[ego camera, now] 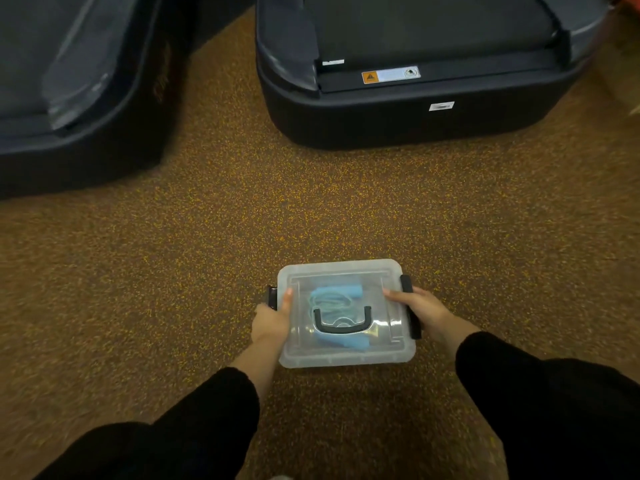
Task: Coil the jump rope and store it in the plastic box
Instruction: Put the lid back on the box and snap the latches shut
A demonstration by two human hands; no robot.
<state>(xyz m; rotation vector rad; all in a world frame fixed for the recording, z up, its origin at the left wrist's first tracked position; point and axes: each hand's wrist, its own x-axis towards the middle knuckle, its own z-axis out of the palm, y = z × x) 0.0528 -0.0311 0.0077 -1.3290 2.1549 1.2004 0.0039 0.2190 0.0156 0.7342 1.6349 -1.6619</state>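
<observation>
A clear plastic box [349, 355] with its lid on sits on the speckled floor in front of me. A dark carry handle [341, 323] lies flat on the lid. Through the lid I see the light blue jump rope [332, 299], coiled, with a blue grip at the top and another near the bottom. My left hand [272, 320] grips the box's left side, thumb on the lid, beside the left black latch [272, 296]. My right hand [420, 311] holds the right side over the right black latch [410, 306], thumb on the lid.
Two dark treadmill ends stand ahead: one at the upper left [79, 98], one at the upper middle and right [415, 109] with an orange warning sticker [370, 77]. A strip of brown speckled floor [207, 237] runs between them. My black sleeves fill the lower corners.
</observation>
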